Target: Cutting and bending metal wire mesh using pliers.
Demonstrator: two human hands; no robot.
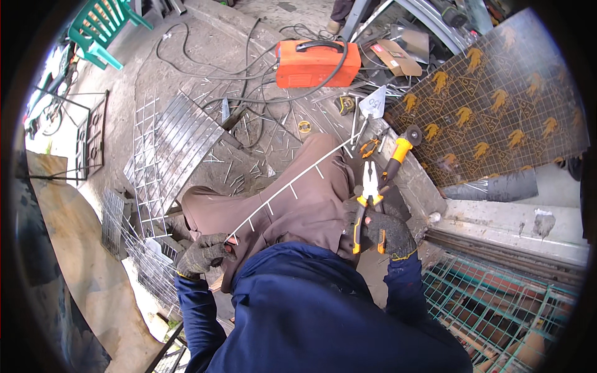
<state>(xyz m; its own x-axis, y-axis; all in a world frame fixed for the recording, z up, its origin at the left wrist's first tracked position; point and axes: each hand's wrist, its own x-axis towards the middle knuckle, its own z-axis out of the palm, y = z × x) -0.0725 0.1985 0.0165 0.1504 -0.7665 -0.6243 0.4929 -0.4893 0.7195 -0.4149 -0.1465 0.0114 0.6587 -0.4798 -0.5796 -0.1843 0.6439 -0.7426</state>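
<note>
In my gloved left hand, closed at the left side of my lap, is one end of a thin metal rod with several short stubs along it. The rod slants up and right across my brown trousers, its far end near a small trowel-shaped plate. My gloved right hand is wrapped round the yellow-and-black handles of a pair of pliers. Their jaws point away from me, apart from the rod. Just beyond them lie a yellow angle grinder and small orange-handled cutters.
An orange welding machine with trailing cables stands ahead. Cut rod pieces litter the floor around a tape measure. Wire grids and metal sheet lie left. A patterned board and green mesh are right; a green chair stands far left.
</note>
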